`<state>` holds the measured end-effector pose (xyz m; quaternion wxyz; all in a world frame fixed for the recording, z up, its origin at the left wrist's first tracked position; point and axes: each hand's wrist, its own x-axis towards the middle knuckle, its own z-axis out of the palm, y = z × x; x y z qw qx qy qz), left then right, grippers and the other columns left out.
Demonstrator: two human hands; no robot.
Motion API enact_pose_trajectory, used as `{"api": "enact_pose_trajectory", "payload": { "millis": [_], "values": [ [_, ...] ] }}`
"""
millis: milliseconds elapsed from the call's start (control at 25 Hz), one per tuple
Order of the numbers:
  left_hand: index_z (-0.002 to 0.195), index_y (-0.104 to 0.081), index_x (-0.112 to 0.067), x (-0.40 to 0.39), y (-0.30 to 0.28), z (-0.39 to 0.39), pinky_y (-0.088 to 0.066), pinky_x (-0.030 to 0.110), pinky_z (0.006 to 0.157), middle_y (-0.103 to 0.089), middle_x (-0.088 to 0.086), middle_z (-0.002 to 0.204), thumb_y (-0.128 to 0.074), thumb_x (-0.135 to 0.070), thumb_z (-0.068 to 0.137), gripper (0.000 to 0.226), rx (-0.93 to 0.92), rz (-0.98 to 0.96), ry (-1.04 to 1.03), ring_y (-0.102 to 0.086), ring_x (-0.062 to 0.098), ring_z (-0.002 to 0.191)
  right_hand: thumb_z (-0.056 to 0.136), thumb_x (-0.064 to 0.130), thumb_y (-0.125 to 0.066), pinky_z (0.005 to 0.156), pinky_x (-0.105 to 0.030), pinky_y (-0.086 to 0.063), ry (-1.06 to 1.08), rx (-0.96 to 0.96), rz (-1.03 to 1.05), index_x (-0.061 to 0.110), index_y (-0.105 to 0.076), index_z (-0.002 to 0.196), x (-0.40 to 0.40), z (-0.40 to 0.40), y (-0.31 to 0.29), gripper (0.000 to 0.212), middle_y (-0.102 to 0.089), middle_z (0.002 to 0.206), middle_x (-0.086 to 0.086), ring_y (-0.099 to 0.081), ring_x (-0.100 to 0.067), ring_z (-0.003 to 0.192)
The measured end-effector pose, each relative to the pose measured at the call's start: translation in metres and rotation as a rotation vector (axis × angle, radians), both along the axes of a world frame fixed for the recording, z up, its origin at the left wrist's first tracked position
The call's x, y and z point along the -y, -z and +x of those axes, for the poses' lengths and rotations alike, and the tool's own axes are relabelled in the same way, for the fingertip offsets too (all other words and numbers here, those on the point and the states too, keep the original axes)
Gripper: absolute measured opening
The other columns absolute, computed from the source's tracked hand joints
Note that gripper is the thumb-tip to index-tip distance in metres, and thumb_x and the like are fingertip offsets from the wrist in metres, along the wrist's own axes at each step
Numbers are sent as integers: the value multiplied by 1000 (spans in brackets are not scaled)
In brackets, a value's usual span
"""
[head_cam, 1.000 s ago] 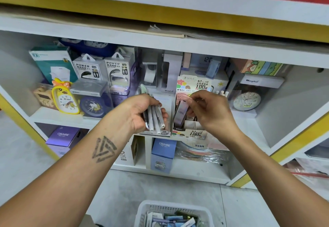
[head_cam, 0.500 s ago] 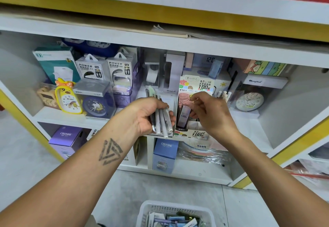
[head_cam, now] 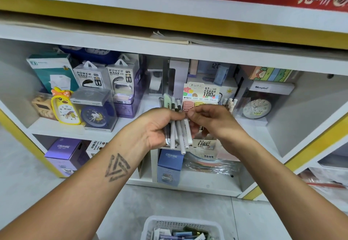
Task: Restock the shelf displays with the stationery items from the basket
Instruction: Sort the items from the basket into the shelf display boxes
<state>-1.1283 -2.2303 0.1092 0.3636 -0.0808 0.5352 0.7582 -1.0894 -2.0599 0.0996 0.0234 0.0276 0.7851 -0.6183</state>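
Note:
My left hand (head_cam: 157, 126) grips a bundle of several slim white and grey pens (head_cam: 178, 136), held upright in front of the middle shelf. My right hand (head_cam: 212, 122) is beside it, thumb and forefinger pinching the upper part of one white pen at the right of the bundle. Behind both hands stands a cardboard display box (head_cam: 202, 92) marked 0.7 HB 100, its lower part hidden by my hands. The white basket (head_cam: 150, 224) with more stationery sits on the floor at the bottom edge.
On the left of the shelf board (head_cam: 56, 129) are a yellow duck clock (head_cam: 64, 109), a boxed blue clock and power bank boxes (head_cam: 90, 76). A boxed white clock (head_cam: 257, 108) stands right. Purple and blue boxes fill the lower shelf.
My right hand has left the display box, where it held a dark slim case, and has come left to the bundle. My left hand has kept the pens in roughly the same place.

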Motion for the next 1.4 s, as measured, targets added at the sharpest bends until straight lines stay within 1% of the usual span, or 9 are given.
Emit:
{"api": "enact_pose_trajectory", "payload": {
  "millis": [80,200,480,600,760,920,1040,1200,1400],
  "values": [
    [110,-63,4,-5,0,2,-61,52,65,-72,25,88,-55,-1,95,18,-10,19,7,-73,39,77,87,31,-75,68,-32,-56,-46,88,-49,20,-76,99,-6,3,-4,17,-75,87,-7,-70,-15,74],
    [111,-64,-1,-13,1,4,-60,53,73,-71,20,96,-59,-1,92,20,-33,11,-22,-72,36,89,81,19,-81,59,-24,-51,-55,128,-102,18,-78,86,-14,6,-4,6,-71,72,-3,-66,-13,62],
    [119,-61,3,-19,-1,-2,-61,50,73,-72,24,107,-56,-4,96,24,-15,-32,-94,-73,36,90,83,-5,-71,57,-21,-50,156,-19,-324,5,-73,83,-35,6,-10,11,-73,79,-15,-64,-17,63],
    [110,-55,4,-12,-2,-7,-60,41,54,-72,25,83,-50,-4,99,14,30,-46,-129,-73,35,71,87,-8,-68,58,-29,-57,270,-155,-126,5,-68,96,-48,5,-15,15,-73,76,-19,-68,-22,59],
    [102,-53,2,0,-6,-13,-61,42,56,-62,21,82,-53,-3,97,7,46,-46,-206,-70,31,58,89,-6,-68,65,-34,-62,321,-262,4,9,-69,93,-55,6,-20,16,-68,91,-25,-74,-28,65],
    [113,-53,2,18,-9,-17,-61,40,53,-64,19,83,-50,-4,99,15,9,-51,-255,-70,32,69,87,-3,-71,59,-29,-58,173,-284,10,11,-70,90,-39,3,-19,14,-69,79,-9,-72,-24,63],
    [121,-51,-1,39,-10,-21,-61,40,53,-70,19,85,-46,-5,101,21,-14,-62,-292,-72,31,67,86,-4,-72,58,-22,-55,106,-294,116,16,-70,89,-18,-3,-13,21,-69,84,-12,-69,-18,62],
    [118,-52,-3,66,-9,-23,-60,33,52,-73,16,73,-44,-7,102,19,-23,-78,-334,-72,25,58,87,-7,-70,68,-31,-62,87,-301,167,19,-68,87,9,-12,-2,27,-69,91,-21,-72,-31,73],
    [104,-61,3,97,-8,-23,-59,32,50,-73,16,69,-46,-8,100,19,-14,-91,-370,-71,23,54,87,-4,-71,73,-37,-62,55,-263,234,17,-71,89,31,-25,8,21,-71,83,-12,-73,-25,70]
  ]
}}
